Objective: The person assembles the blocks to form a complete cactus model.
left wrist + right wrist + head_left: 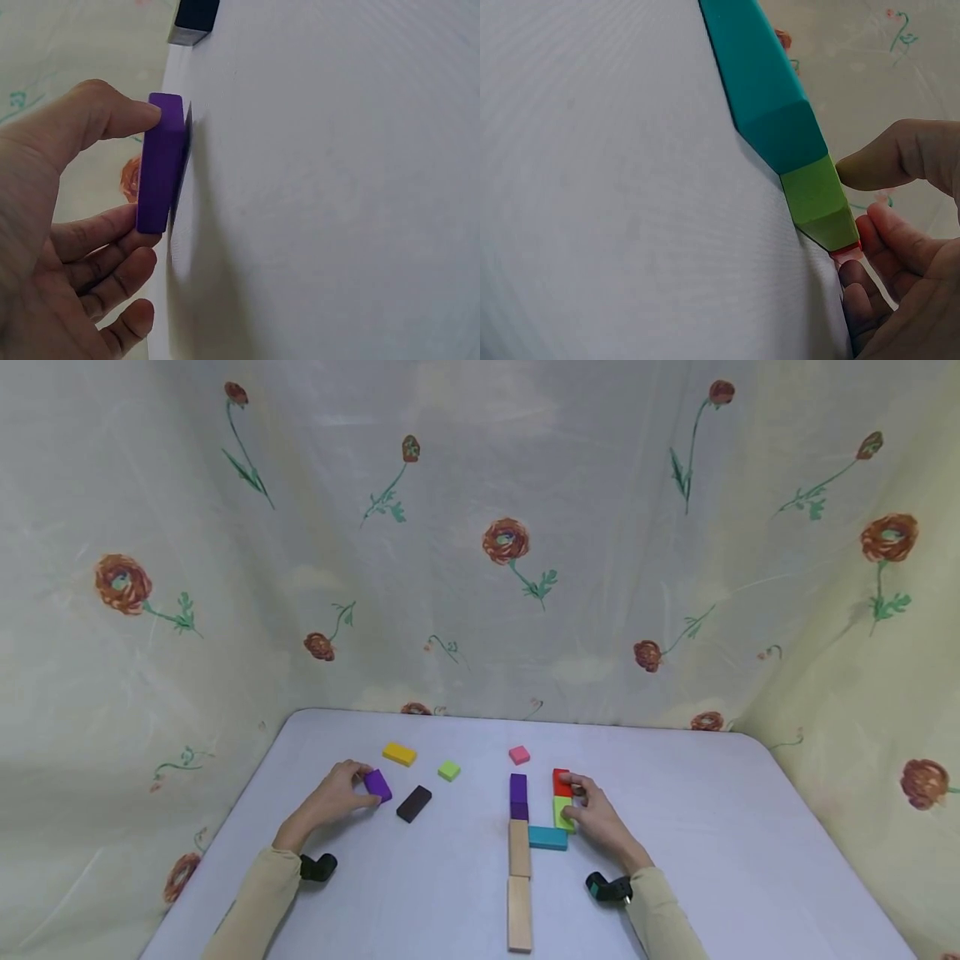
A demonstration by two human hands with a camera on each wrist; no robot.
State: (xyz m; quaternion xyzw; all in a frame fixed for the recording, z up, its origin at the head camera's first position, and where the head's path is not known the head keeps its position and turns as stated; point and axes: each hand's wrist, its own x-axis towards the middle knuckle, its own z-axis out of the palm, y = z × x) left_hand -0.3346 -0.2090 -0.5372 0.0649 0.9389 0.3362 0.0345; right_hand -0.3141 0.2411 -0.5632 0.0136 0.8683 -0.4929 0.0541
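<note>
My left hand (337,795) pinches a purple block (378,785) between thumb and index finger, one at each end. In the left wrist view this purple block (160,165) stands close over the tabletop, with the other fingers loosely bent below. My right hand (598,818) is at a short row on the right, its thumb at the light green block (562,814) and a finger at the red block (560,782). Green and red lie end to end, and a teal block (548,837) meets the green one's near end. The right wrist view mostly hides the red block.
A line of two wooden blocks (519,913) and purple pieces (518,797) runs beside the teal block. Loose on the white table (420,893) lie a black block (414,804), a yellow block (399,754), a small green block (449,770) and a pink block (519,755).
</note>
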